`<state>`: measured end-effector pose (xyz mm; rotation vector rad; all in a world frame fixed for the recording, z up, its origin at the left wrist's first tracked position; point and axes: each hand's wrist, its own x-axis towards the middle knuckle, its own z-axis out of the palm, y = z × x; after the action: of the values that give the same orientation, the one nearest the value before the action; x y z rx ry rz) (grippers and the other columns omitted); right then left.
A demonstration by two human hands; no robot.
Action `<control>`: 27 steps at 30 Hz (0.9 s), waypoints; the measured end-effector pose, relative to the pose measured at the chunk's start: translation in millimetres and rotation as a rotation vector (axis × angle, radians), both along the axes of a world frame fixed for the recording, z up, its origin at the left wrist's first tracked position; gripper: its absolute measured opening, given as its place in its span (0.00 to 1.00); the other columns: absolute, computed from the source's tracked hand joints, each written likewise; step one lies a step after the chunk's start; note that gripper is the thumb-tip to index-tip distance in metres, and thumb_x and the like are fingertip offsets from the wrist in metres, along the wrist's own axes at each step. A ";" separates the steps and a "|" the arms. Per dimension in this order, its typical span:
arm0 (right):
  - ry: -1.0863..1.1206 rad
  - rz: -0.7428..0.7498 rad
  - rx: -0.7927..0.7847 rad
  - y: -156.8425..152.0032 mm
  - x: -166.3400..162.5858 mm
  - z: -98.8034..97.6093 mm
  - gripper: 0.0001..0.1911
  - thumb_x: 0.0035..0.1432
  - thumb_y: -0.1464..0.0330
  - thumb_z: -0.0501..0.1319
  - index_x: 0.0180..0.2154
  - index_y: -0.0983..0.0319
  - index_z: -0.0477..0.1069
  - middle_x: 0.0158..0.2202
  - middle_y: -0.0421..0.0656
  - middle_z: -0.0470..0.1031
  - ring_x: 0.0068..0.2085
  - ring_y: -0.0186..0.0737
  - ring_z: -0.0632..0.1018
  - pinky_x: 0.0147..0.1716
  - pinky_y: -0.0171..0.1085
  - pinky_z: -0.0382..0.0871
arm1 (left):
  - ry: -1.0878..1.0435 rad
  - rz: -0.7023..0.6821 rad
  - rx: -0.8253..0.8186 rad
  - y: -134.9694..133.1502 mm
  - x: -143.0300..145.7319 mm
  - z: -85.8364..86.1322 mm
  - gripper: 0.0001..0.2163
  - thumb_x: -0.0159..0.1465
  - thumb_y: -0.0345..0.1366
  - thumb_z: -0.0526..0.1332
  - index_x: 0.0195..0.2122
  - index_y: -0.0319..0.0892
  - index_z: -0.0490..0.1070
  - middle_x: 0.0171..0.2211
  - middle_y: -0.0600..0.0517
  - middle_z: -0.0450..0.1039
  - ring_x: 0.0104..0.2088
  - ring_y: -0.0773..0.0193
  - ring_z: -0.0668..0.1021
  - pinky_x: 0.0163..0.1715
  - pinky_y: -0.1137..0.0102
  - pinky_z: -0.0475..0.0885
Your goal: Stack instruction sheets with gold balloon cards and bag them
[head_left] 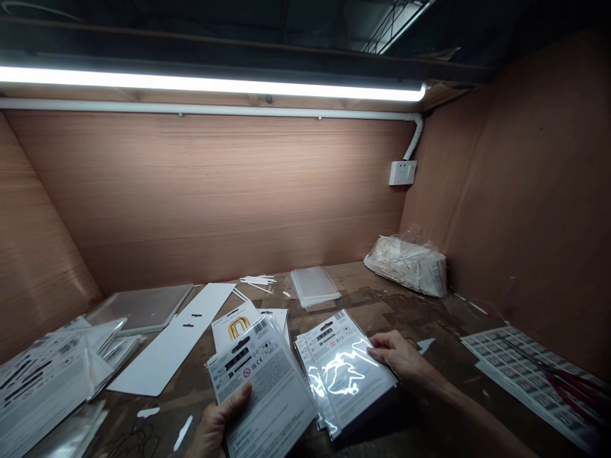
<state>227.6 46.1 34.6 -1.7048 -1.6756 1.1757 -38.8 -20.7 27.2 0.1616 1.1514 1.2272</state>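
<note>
Printed cards (272,388) slanted above the worktop (176,375) in the left hand (217,423), pinned low under its thumb — probably to leave the upper print readable. Just beside them, the right hand (398,356) pinched the glossy packs (356,381) by an edge, seemingly to keep fingers off most of the shiny face. A red-handled tool (573,391) lay across the label sheet (518,353) — perhaps for easy reach.

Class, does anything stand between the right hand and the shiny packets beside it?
Nothing visible does: the right hand touches the right edge of the shiny packets, with nothing in between.
</note>
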 end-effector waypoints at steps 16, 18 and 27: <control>0.347 -0.175 0.119 14.8 31.6 26.4 0.23 0.40 0.58 0.56 0.35 0.68 0.68 0.27 0.45 0.69 0.27 0.35 0.69 0.25 0.31 0.60 | 0.017 0.007 0.033 3.1 -11.9 -4.9 0.28 0.47 0.31 0.61 0.49 0.29 0.55 0.35 0.36 0.69 0.37 0.44 0.71 0.35 0.52 0.65; 0.365 -0.188 0.114 13.0 34.1 27.9 0.23 0.39 0.58 0.58 0.34 0.68 0.68 0.27 0.45 0.69 0.27 0.35 0.69 0.24 0.31 0.61 | 0.032 0.004 0.026 3.6 -12.8 -6.5 0.28 0.47 0.31 0.61 0.49 0.30 0.56 0.34 0.36 0.69 0.37 0.43 0.71 0.35 0.51 0.65; 0.311 -0.177 0.094 -0.3 24.2 22.0 0.19 0.38 0.58 0.58 0.29 0.67 0.71 0.24 0.43 0.70 0.25 0.35 0.68 0.23 0.31 0.60 | 0.049 -0.027 -0.031 2.4 -10.5 -7.3 0.30 0.47 0.31 0.62 0.50 0.28 0.54 0.31 0.36 0.70 0.34 0.42 0.71 0.33 0.51 0.66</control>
<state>251.8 45.8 56.6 -1.4903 -1.3432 1.1879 -49.3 -18.3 19.9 0.1845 1.2063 1.1868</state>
